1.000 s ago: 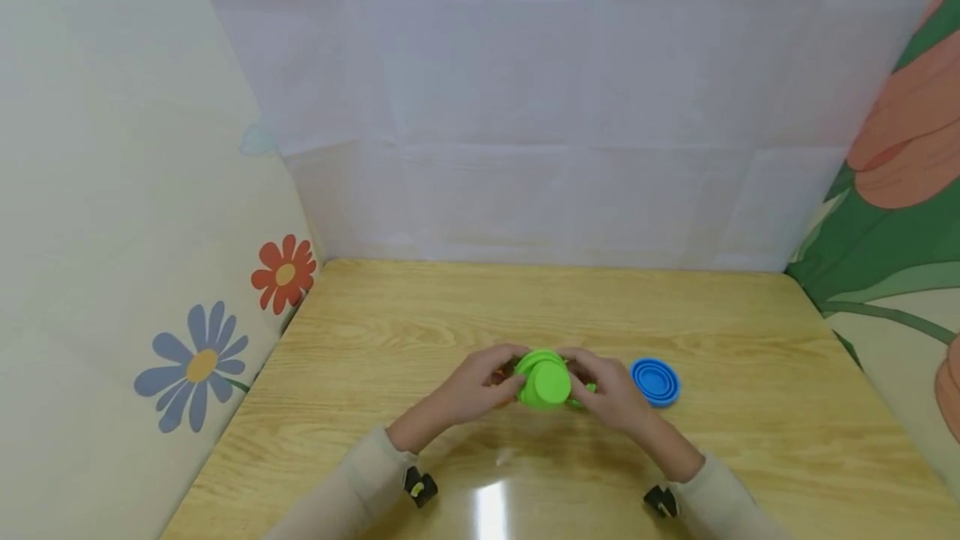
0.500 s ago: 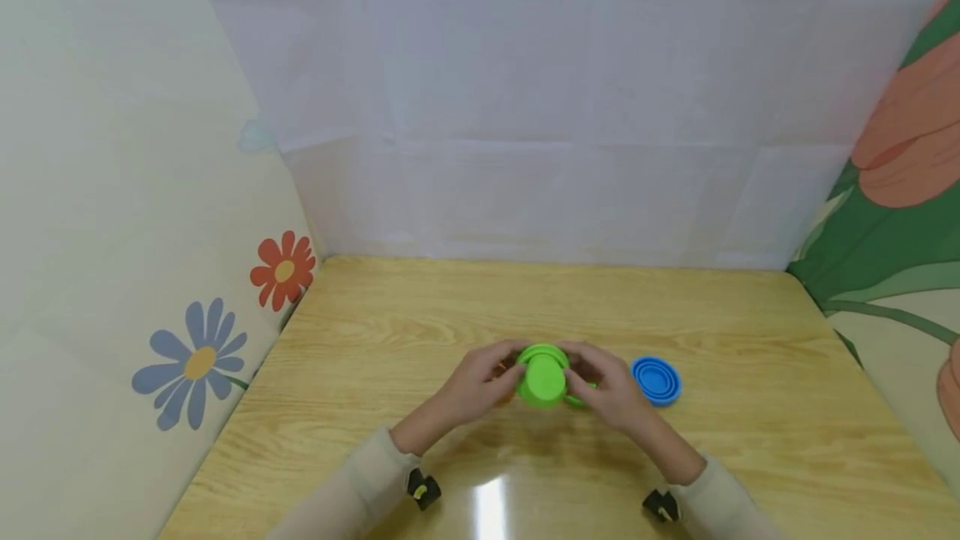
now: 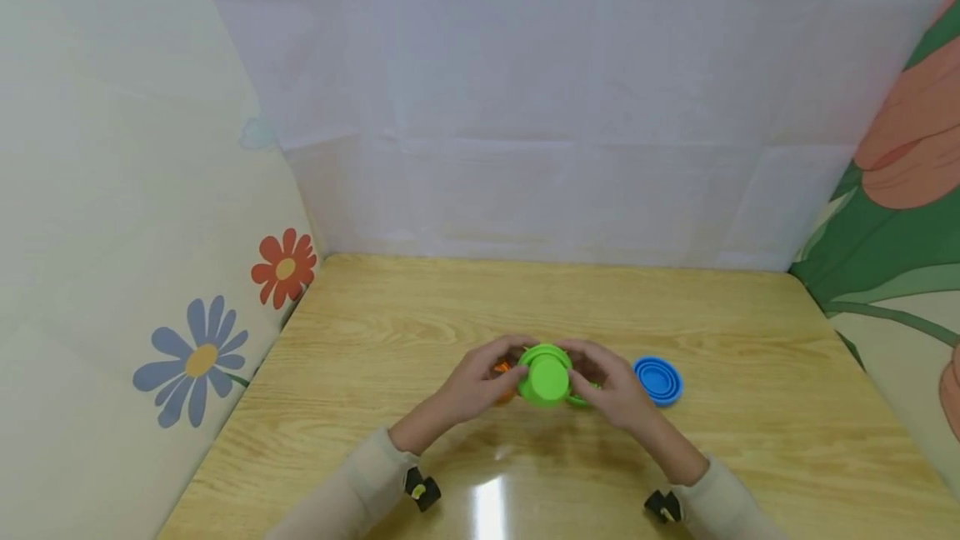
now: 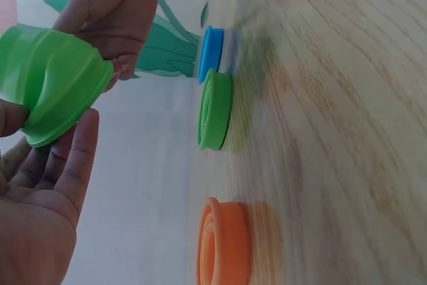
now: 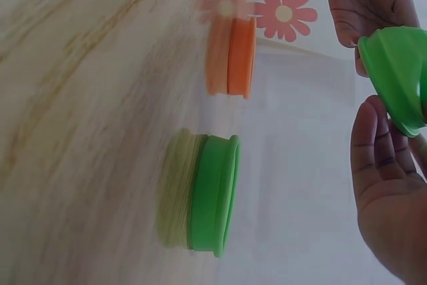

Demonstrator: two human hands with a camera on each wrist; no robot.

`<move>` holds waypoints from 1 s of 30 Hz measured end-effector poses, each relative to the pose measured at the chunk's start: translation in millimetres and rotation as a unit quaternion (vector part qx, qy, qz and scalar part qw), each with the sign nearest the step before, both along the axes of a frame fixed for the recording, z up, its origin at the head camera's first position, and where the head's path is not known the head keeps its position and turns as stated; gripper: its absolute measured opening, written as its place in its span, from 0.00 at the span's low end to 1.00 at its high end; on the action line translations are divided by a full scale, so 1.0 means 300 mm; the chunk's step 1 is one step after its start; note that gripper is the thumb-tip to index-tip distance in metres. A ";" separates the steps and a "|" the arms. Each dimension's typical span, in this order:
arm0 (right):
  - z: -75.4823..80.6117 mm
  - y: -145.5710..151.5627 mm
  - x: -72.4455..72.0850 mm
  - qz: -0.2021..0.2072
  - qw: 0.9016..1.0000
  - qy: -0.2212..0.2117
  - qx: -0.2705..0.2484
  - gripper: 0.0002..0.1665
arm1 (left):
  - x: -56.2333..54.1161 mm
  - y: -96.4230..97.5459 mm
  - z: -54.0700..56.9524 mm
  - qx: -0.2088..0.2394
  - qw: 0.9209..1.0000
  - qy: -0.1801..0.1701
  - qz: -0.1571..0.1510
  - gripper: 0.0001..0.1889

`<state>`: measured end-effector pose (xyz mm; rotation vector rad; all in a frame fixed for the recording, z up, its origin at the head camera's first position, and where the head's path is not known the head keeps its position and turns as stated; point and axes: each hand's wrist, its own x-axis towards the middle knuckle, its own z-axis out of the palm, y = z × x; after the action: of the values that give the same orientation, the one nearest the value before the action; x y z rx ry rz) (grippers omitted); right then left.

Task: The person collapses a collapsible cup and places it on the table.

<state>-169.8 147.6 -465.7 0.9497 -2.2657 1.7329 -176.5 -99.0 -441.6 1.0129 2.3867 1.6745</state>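
Observation:
A bright green collapsible cup (image 3: 547, 380), drawn out to a stepped cone, is held off the table with its small round base facing the head camera. My left hand (image 3: 478, 383) grips its left side, thumb near the base and fingers along the wide rim. From the other side my right hand (image 3: 613, 388) holds it in much the same way. In the left wrist view the cup (image 4: 53, 75) lies tilted between both hands, its walls slightly twisted. Below the hands, a flat green folded cup (image 5: 213, 195) and an orange one (image 5: 241, 58) rest on the table, partly hidden in the head view.
A blue folded cup (image 3: 657, 382) lies flat on the wooden table (image 3: 420, 298), just right of my right hand. White cloth (image 3: 480, 107) hangs behind the table. Flower-printed sheets stand at the left and right sides.
The green cup has turned slightly between my hands, so its base faces the head camera more squarely. Both hands keep their hold and have barely moved. The folded cups stay in place.

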 end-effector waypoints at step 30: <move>0.061 0.028 0.001 0.059 0.995 0.030 0.078 0.18 | -0.001 -0.001 0.029 -0.008 0.990 -0.126 -0.068 0.14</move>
<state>-169.5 155.9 -447.3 1.1726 -2.3781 1.5663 -176.9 -99.2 -432.9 0.8791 2.1198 1.6246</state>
